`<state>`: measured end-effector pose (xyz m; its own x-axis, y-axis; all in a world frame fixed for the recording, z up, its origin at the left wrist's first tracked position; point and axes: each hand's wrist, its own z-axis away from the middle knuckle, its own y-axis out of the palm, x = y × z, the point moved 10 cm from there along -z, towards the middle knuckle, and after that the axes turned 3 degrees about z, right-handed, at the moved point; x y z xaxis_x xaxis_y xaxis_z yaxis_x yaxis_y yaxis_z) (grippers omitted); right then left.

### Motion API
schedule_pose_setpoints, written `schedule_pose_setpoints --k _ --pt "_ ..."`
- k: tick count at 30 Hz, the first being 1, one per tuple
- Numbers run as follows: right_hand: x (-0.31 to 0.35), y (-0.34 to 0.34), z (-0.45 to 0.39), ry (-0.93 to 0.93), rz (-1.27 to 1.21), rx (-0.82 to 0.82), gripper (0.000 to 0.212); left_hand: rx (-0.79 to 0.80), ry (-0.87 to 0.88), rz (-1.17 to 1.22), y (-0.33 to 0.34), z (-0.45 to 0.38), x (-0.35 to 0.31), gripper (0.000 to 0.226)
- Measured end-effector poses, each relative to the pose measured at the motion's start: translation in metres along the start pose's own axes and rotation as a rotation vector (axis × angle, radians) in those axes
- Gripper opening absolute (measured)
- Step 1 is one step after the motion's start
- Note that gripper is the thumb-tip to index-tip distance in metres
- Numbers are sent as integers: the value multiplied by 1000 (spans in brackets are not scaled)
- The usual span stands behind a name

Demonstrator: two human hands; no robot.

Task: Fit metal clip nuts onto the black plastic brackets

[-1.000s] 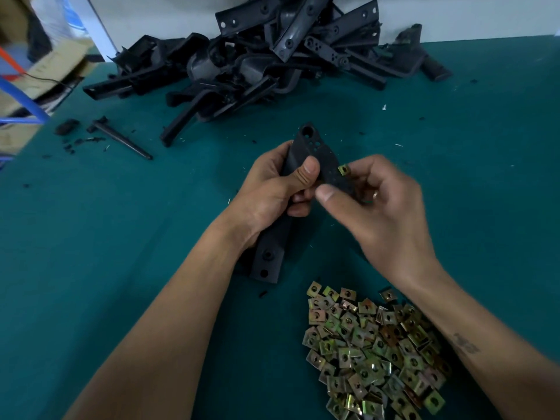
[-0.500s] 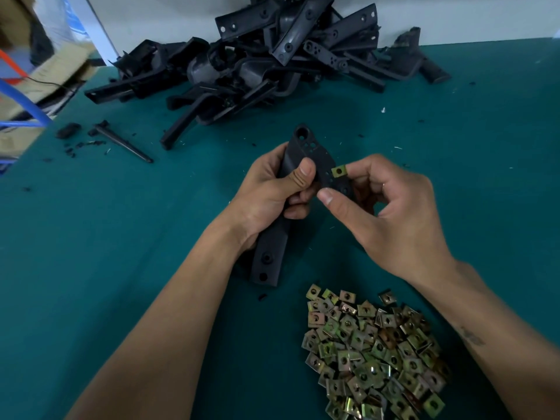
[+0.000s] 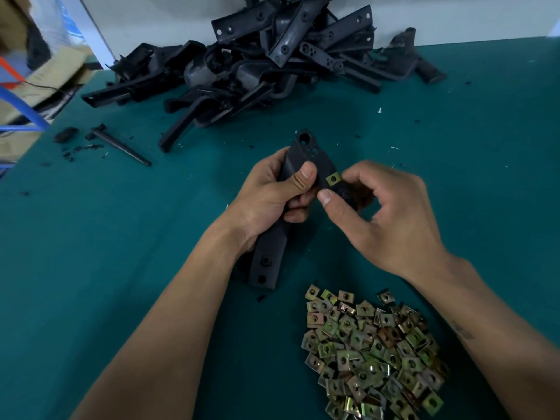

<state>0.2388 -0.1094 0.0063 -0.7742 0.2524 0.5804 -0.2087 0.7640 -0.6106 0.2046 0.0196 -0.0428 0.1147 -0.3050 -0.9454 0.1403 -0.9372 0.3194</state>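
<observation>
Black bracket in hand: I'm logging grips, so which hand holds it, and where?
The left hand grips the black bracket around its middle, thumb across the front. The right hand pinches its right edge by the clip nut.

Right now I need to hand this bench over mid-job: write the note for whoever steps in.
Left hand grips the black bracket around its middle, lower end resting on the green table.
Right hand is curled at the bracket's right edge, thumb beside the one clip nut that sits there; whether it is fully seated cannot be told.
Loose clip nuts are heaped near the right forearm.
More brackets are piled at the table's far side.
Left: check that nut's seating, then fit nuts to the piled brackets.
</observation>
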Motion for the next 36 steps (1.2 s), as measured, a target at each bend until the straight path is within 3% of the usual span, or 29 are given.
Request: schedule_pose_setpoints --k 7,10,13,19,24,29,31,33,36 --pt "18 3 -2 -103 105 -4 27 11 -14 -4 0 1 2 12" --pt "14 5 -6 -91 214 135 35 -1 -31 -14 -2 0 3 12" --pt "-13 2 10 113 89 338 44 3 -56 -14 -2 -2 5 15" --pt "-18 -20 90 191 -100 567 19 68 -82 -19 1 -6 12 19" --pt "-16 -17 89 229 -155 610 4 71 -91 -27 1 -4 13 21" --pt "-24 -21 86 259 -233 597 2 53 -111 -34 0 -3 12 15" --pt "-26 -28 88 275 -267 551 14 55 -116 -38 0 -3 11 14" --pt "-26 -30 91 272 -223 544 22 55 -119 -39 0 -3 11 13" --pt "-23 -28 94 242 -112 533 10 62 -123 -34 1 -3 10 12"
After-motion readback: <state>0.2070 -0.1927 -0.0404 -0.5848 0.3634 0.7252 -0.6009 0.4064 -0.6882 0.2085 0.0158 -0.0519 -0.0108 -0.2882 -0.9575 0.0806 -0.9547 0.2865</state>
